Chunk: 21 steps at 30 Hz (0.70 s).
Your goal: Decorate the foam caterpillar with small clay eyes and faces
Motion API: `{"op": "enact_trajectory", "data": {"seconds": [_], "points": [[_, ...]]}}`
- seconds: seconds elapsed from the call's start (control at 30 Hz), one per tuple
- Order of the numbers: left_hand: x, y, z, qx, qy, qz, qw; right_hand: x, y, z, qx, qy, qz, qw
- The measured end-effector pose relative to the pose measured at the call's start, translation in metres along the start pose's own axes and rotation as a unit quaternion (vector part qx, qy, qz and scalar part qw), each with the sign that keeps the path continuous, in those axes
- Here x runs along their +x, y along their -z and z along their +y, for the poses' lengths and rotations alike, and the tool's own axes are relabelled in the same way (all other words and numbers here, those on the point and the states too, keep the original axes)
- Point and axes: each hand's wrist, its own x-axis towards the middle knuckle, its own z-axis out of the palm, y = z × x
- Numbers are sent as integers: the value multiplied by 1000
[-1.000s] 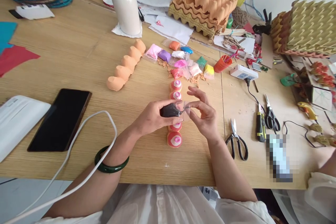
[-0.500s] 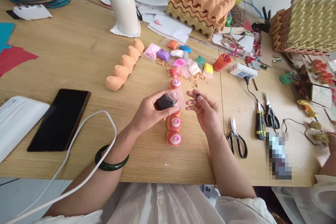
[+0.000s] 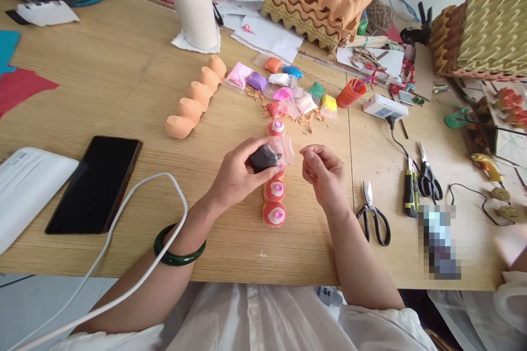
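Observation:
My left hand (image 3: 236,173) grips a small clear bag of black clay (image 3: 265,157) just above the wooden table (image 3: 123,93). My right hand (image 3: 323,175) hovers beside it, fingers curled and pinched on a tiny bit I cannot make out. Under the hands lies a row of orange cups with pink and white centres (image 3: 274,203). Behind them lie several small bags of coloured clay (image 3: 284,90).
A plain orange egg-carton strip (image 3: 195,98), a black phone (image 3: 94,184), a white cable (image 3: 135,241) and a white device (image 3: 28,192) lie left. Scissors (image 3: 373,216), a knife (image 3: 409,194), a power strip (image 3: 385,107) and egg trays (image 3: 321,3) are right and behind. Another person's sleeve (image 3: 510,296) shows at far right.
My right hand has pulled away from the bag's opening and curled its fingers into a pinch. My left hand still holds the black clay bag, slightly shifted.

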Motion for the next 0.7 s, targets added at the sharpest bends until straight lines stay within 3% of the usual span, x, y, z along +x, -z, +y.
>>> {"op": "enact_trajectory", "data": {"seconds": [0.23, 0.33, 0.4, 0.5, 0.6, 0.7], "points": [[0, -1, -2, 40, -32, -10, 999, -7, -4, 0, -131, 39, -85, 987], [0, -1, -3, 27, -29, 2, 999, -6, -3, 1, -163, 58, -74, 982], [-1, -1, -4, 17, -15, 17, 1000, -4, -2, -1, -133, 44, -45, 989], [-1, -1, -4, 11, 6, 32, 999, 0, 0, -3, -2, -14, -5, 1000], [0, -2, -3, -4, 30, 45, 999, 7, 3, -4, 108, -81, -4, 991], [1, -2, -2, -12, 56, 59, 997, 12, 5, -2, 146, -111, -11, 983]]}}
